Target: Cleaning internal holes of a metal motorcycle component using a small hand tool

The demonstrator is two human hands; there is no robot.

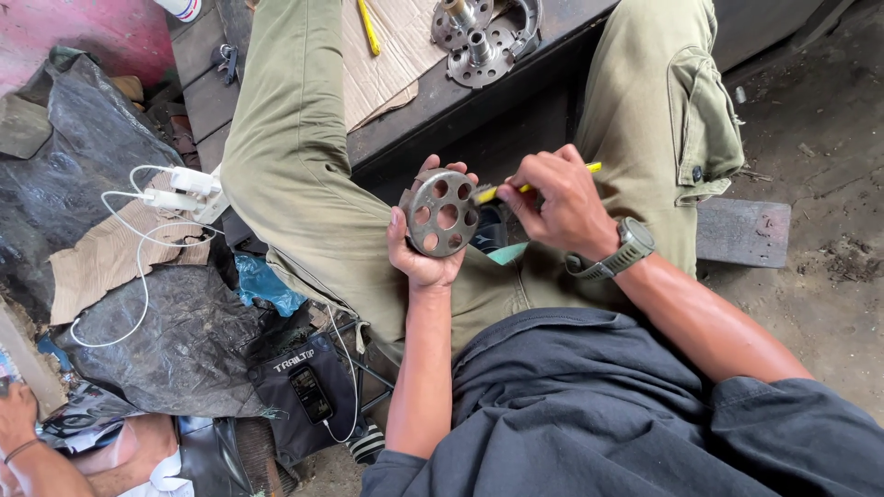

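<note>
My left hand [419,258] grips a round grey metal disc [442,213] pierced with several round holes, holding it upright above my lap. My right hand [552,204], with a grey watch on its wrist, pinches a thin yellow tool [508,190] whose tip touches the disc's right edge. Both hands hover between my knees, which are in olive trousers.
On a dark bench beyond my knees lie two more metal discs with hubs [479,37], cardboard [391,55] and a yellow pencil-like tool [368,28]. White chargers and cables [180,193], black plastic sheeting [166,331] and a phone [310,393] lie left. Another person's hand [18,423] shows at bottom left.
</note>
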